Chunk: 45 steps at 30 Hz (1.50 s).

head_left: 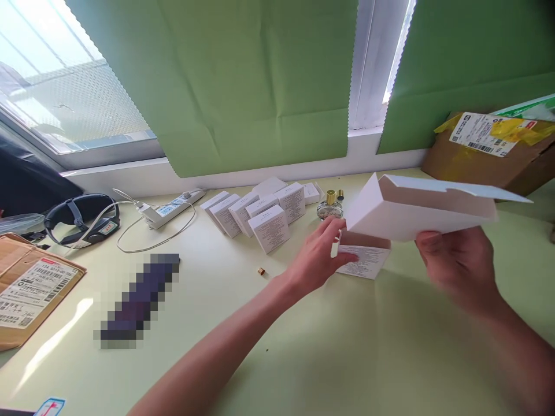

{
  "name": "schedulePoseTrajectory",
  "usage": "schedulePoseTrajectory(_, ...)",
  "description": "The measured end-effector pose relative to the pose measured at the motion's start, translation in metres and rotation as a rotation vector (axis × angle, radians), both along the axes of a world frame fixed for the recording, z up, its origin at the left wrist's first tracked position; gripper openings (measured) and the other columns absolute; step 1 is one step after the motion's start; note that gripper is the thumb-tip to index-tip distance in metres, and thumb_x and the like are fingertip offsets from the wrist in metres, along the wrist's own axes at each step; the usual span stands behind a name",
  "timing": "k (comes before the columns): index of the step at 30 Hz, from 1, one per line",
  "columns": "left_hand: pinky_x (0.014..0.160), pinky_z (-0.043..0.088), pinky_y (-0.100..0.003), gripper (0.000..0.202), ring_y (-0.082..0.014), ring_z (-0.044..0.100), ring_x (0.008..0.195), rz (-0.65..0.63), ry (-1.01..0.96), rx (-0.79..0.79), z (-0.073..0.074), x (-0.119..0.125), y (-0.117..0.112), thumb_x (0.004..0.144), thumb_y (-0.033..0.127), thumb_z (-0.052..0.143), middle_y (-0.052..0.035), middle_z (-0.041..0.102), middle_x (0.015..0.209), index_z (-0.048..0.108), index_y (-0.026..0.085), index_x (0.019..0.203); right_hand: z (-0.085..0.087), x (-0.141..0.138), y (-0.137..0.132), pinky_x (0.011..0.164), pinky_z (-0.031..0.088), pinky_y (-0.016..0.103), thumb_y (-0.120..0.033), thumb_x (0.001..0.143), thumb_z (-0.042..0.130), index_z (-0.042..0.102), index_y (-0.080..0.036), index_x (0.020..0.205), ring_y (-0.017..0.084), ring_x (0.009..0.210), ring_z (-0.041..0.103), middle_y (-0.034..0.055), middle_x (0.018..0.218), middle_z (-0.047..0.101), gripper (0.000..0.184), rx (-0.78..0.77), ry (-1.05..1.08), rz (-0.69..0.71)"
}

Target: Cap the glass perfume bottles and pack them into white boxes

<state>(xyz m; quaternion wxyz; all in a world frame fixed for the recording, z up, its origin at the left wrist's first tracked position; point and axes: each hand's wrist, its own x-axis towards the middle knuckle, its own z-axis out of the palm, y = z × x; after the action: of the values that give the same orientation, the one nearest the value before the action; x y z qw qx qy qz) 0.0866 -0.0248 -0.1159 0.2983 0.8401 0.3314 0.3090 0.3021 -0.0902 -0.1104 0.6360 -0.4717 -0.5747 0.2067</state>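
Pale green tabletop (303,358); brown parcel (477,164) at 2 o'clock, its label print too small to read. Right hand (459,263), fingers closed on the lower edge, held a white carton (416,211) aloft at 3 o'clock with its flap open. Left hand (318,254), fingers spread, touched a small printed box (368,260) beneath it. Step judged carton-opening; thin card would want a steady two-handed hold.

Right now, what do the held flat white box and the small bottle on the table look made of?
Flat white box: thin matte cardboard, given its folded flap. Small clear bottle: probably glass, glinting; shiny gold cap, metal or plated plastic.
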Motion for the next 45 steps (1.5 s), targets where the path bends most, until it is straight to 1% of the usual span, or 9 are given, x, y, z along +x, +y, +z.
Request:
schedulePoseTrajectory(4,0.091,0.058,-0.043,0.048,-0.0212,0.065,0.102,0.024,-0.131,-0.066,-0.011,0.004,-0.001,0.079,0.025,0.081,-0.0060,0.062,0.119,0.053,0.024,0.118,0.001,-0.005,-0.004,0.070,0.064,0.033,-0.041,0.089,0.069,0.069,-0.040,0.119,0.024,0.091,0.073,-0.0006,0.096,0.076,0.030,0.042,-0.146,0.022)
schedulePoseTrajectory(10,0.097,0.058,-0.042,0.051,-0.0177,0.064,0.106,0.006,-0.242,-0.158,-0.013,0.004,0.001,0.078,0.025,0.082,-0.0038,0.061,0.123,0.054,0.027,0.120,0.009,0.003,-0.003,0.080,0.063,0.033,-0.041,0.091,0.067,0.066,-0.044,0.124,0.023,0.099,0.071,-0.0019,0.109,0.074,0.033,-0.010,-0.147,0.026)
schedulePoseTrajectory(17,0.099,0.057,-0.047,0.055,-0.0213,0.064,0.111,0.018,-0.208,-0.171,-0.012,0.002,0.001,0.078,0.031,0.082,-0.0051,0.060,0.126,0.053,0.030,0.125,0.009,0.008,-0.002,0.074,0.061,0.034,-0.045,0.089,0.069,0.070,-0.044,0.112,0.022,0.085,0.068,-0.0020,0.095,0.071,0.024,-0.095,-0.147,0.018)
schedulePoseTrajectory(21,0.101,0.056,-0.046,0.056,-0.0207,0.064,0.111,0.011,-0.212,-0.183,-0.011,0.003,0.000,0.078,0.030,0.082,-0.0054,0.060,0.128,0.053,0.029,0.126,0.009,0.008,-0.002,0.076,0.062,0.034,-0.045,0.089,0.068,0.069,-0.044,0.112,0.023,0.092,0.069,-0.0022,0.089,0.069,0.022,-0.092,-0.093,0.071)
schedulePoseTrajectory(26,0.101,0.056,-0.044,0.058,-0.0204,0.064,0.111,-0.004,-0.221,-0.211,-0.009,0.004,0.000,0.077,0.030,0.083,-0.0074,0.061,0.127,0.052,0.025,0.126,0.011,0.007,-0.002,0.068,0.061,0.029,-0.044,0.090,0.067,0.069,-0.043,0.113,0.020,0.088,0.068,-0.0028,0.105,0.072,0.023,-0.131,-0.129,0.078)
schedulePoseTrajectory(31,0.099,0.057,-0.044,0.058,-0.0217,0.065,0.112,-0.039,-0.242,-0.204,-0.010,0.003,0.000,0.079,0.031,0.082,-0.0083,0.060,0.129,0.052,0.026,0.129,0.011,0.006,0.000,0.069,0.058,0.028,-0.045,0.088,0.070,0.070,-0.039,0.114,0.018,0.083,0.066,-0.0031,0.108,0.074,0.026,-0.159,-0.210,0.016)
schedulePoseTrajectory(35,0.098,0.057,-0.043,0.051,-0.0229,0.064,0.115,-0.074,-0.270,-0.213,-0.006,0.003,-0.002,0.085,0.036,0.076,-0.0082,0.061,0.130,0.053,0.026,0.129,0.014,0.003,0.001,0.066,0.057,0.026,-0.044,0.087,0.071,0.071,-0.037,0.105,0.016,0.078,0.064,-0.0042,0.100,0.073,0.019,-0.167,-0.204,0.009)
schedulePoseTrajectory(39,0.097,0.057,-0.041,0.038,-0.0224,0.063,0.117,-0.121,-0.322,-0.243,0.000,0.002,-0.004,0.094,0.042,0.064,-0.0096,0.061,0.130,0.055,0.023,0.126,0.017,-0.001,0.001,0.071,0.058,0.027,-0.045,0.084,0.074,0.072,-0.036,0.103,0.019,0.085,0.067,-0.0026,0.099,0.073,0.021,-0.197,-0.133,0.004)
schedulePoseTrajectory(45,0.096,0.056,-0.043,0.038,-0.0259,0.062,0.118,-0.119,-0.357,-0.309,-0.001,0.002,-0.001,0.095,0.046,0.060,-0.0122,0.060,0.131,0.057,0.023,0.126,0.017,-0.006,0.000,0.073,0.059,0.031,-0.042,0.080,0.078,0.075,-0.037,0.099,0.019,0.083,0.066,-0.0041,0.100,0.074,0.020,-0.190,-0.050,-0.004)
